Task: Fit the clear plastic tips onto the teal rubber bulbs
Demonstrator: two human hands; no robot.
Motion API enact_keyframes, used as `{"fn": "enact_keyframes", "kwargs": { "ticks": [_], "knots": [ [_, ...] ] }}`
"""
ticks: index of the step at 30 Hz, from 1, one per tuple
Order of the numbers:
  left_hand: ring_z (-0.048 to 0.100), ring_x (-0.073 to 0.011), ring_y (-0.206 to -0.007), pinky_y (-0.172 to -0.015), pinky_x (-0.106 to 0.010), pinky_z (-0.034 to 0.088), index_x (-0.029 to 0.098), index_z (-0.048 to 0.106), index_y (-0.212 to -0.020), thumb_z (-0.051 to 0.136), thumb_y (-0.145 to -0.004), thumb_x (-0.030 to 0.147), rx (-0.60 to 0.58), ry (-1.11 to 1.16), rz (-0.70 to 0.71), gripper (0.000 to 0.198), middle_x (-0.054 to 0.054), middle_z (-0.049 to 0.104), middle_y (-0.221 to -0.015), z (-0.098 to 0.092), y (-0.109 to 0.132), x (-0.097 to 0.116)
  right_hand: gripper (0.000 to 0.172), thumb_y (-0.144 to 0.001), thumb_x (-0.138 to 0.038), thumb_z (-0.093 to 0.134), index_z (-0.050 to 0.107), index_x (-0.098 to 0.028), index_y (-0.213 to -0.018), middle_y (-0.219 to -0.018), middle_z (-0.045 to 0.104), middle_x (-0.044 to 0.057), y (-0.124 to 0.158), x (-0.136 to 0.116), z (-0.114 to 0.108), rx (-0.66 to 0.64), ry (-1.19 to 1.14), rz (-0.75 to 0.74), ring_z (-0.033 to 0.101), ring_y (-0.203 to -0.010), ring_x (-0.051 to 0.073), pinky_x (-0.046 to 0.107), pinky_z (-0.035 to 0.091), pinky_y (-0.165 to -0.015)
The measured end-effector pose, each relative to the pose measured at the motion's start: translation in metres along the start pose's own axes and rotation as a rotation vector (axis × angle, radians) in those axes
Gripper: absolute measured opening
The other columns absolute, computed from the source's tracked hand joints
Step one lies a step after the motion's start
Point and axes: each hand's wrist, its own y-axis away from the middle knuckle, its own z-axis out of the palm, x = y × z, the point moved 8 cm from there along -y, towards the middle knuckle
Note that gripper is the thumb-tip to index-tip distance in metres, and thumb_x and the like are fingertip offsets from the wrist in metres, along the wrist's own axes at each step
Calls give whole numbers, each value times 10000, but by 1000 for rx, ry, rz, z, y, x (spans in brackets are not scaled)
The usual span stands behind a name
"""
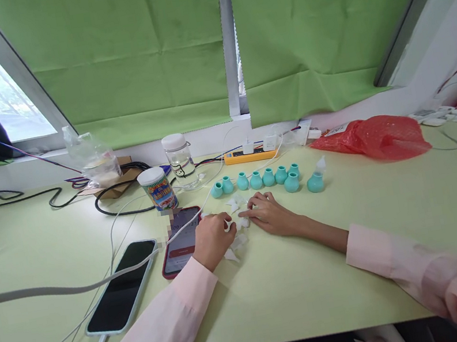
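Note:
My left hand (215, 238) is curled with thumb and forefinger close together beside the white scraps; anything held between them is too small to make out. Opposite it, my right hand (274, 216) rests low over the table, forefinger stretched out to a small white piece (244, 222). More thin white scraps (239, 242) lie between and below the hands. Behind them stand several small turquoise vase-shaped pieces (256, 180) with round bodies and narrow necks. At the right end, one turquoise vase (315, 183) has a whitish translucent bit at its mouth.
Left of my hands lie a red-edged phone (181, 253) and a pale-cased phone (121, 291), crossed by a cable (68, 289). A printed canister (158, 189), a clear bottle (182, 164), an orange power strip (248, 156) and a red plastic bag (376, 137) stand farther back.

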Motion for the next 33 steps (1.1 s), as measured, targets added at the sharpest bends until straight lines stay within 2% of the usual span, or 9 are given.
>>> {"fn": "enact_keyframes", "kwargs": {
  "ticks": [3,6,8,11,15,19,22,27,33],
  "knots": [
    [578,-161,-618,-616,-259,425,162,644,-778,508,-685,229,23,24,2,178,-48,653,-659,-1,0,1,308,-805,-178,392,536,-257,-1066,-860,501,74,1,5,-1,63,-29,32,423,-874,187,344,260,-729],
    [579,-155,-623,-624,-259,435,158,646,-778,511,-680,214,59,65,17,176,-48,651,-667,-4,1,3,294,-790,-181,395,571,-227,-1022,-837,500,74,3,10,-9,187,-136,76,446,-836,181,360,283,-738],
    [582,-149,-632,-628,-250,446,158,646,-769,513,-678,208,82,105,35,169,-40,650,-668,-5,1,5,281,-781,-208,410,584,-217,-1000,-831,500,69,6,16,-18,309,-327,143,459,-798,170,350,319,-730],
    [587,-130,-629,-605,-217,466,146,643,-775,511,-685,210,109,170,54,172,-32,653,-666,-7,2,7,254,-747,-275,470,596,-202,-956,-766,515,44,15,31,-21,435,-843,369,473,-677,141,306,387,-637],
    [591,-106,-585,-542,-178,497,111,639,-768,517,-691,216,154,392,53,179,-42,658,-666,-10,4,10,255,-684,-288,555,589,-166,-905,-631,530,13,28,22,6,346,-1598,664,493,-569,119,283,414,-556],
    [600,-120,-566,-530,-211,530,110,644,-721,563,-654,210,179,674,31,145,-44,660,-643,-8,7,12,240,-676,-248,568,559,-180,-906,-660,581,19,37,-2,23,197,-1979,784,542,-594,114,269,440,-605],
    [604,-128,-570,-528,-218,536,104,648,-713,576,-639,195,146,725,28,138,-50,662,-636,-2,9,13,191,-691,-243,565,541,-192,-874,-664,594,18,39,-10,27,140,-2050,783,549,-592,111,264,450,-602],
    [606,-127,-594,-552,-224,539,125,653,-721,564,-657,205,130,744,87,136,-33,668,-655,2,10,16,168,-648,-239,628,545,-176,-780,-709,592,14,40,-8,28,147,-2008,764,541,-588,100,256,462,-578],
    [594,-120,-579,-536,-218,520,118,655,-735,578,-665,242,134,720,174,162,-53,664,-675,-1,12,21,220,-652,-287,630,573,-163,-825,-777,582,29,40,-11,30,130,-1983,740,540,-654,113,255,465,-579]
  ]
}}
